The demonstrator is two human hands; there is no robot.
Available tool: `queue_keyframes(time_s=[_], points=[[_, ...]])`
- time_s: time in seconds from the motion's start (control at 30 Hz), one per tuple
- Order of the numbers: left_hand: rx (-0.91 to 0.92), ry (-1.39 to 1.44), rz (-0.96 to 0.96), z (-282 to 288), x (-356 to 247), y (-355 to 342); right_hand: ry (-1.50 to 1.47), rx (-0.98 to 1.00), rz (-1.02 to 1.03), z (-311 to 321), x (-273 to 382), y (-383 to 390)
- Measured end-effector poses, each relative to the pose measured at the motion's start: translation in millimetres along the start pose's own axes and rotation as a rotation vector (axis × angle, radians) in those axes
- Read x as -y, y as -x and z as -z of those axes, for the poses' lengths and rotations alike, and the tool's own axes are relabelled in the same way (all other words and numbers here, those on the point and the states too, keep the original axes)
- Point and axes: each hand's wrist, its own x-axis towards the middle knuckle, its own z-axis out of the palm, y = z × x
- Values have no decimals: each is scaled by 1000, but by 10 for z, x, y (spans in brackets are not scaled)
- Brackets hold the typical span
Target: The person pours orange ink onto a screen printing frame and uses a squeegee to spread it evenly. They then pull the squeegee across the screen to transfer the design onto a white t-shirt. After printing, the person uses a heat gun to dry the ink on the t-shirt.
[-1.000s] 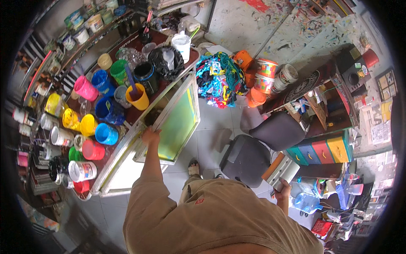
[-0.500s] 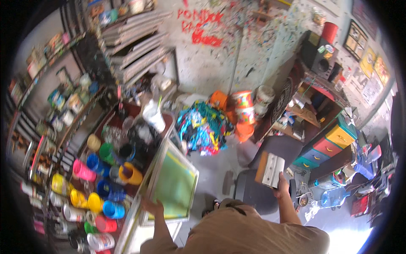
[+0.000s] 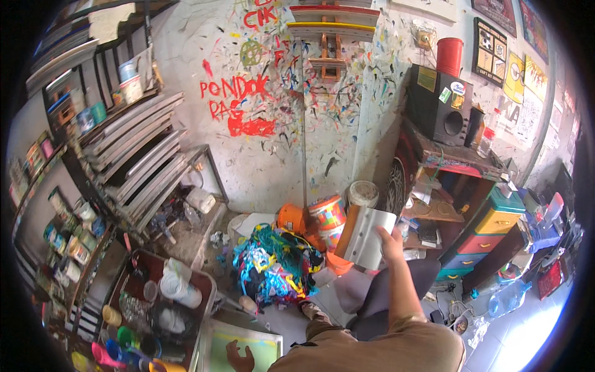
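My right hand point(image 3: 391, 243) is closed on the edge of a screen-printing squeegee point(image 3: 367, 239), which has a silvery metal holder and an orange-brown blade strip. I hold it out in front of me on a stretched arm, with the blade side facing left. At the lower edge, my left hand point(image 3: 239, 358) has its fingers apart and nothing in them. Below that hand is a framed printing screen point(image 3: 268, 345) with greenish-yellow mesh; whether they touch I cannot tell. Much of the screen is cut off by the picture's edge.
A heap of colourful rags point(image 3: 273, 263) lies on the floor ahead, beside orange buckets point(image 3: 291, 218). Left stands a tub point(image 3: 207, 291) of containers, with colourful cups point(image 3: 127, 338) nearby. A dark chair point(image 3: 406, 285) is under my right arm. Drawers point(image 3: 480, 243) stand to the right.
The view has tilted up, showing more wall. My right arm has stretched forward and raised the squeegee, which has turned. My left hand stays over the screen, lower in the picture.
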Motion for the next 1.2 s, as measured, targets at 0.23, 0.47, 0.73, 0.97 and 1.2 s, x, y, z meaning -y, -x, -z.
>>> queue_keyframes(time_s=[0.23,0.47,0.73,0.97,1.2], points=[[23,2,-265,-1451,-797,-1781,1197,752,260,-1287,562,-2258],[37,155,-145,-1689,-1552,-2883,118,539,606,-2613,2325,-3289],[89,98,108,-2093,-785,-2807,414,4,957,-2306,3516,-4964],[374,122,345,-2299,-558,-2918,833,-141,1263,-2113,3636,-5900],[358,96,372,-2354,-863,-3347,896,-98,1094,-2162,3457,-6273]])
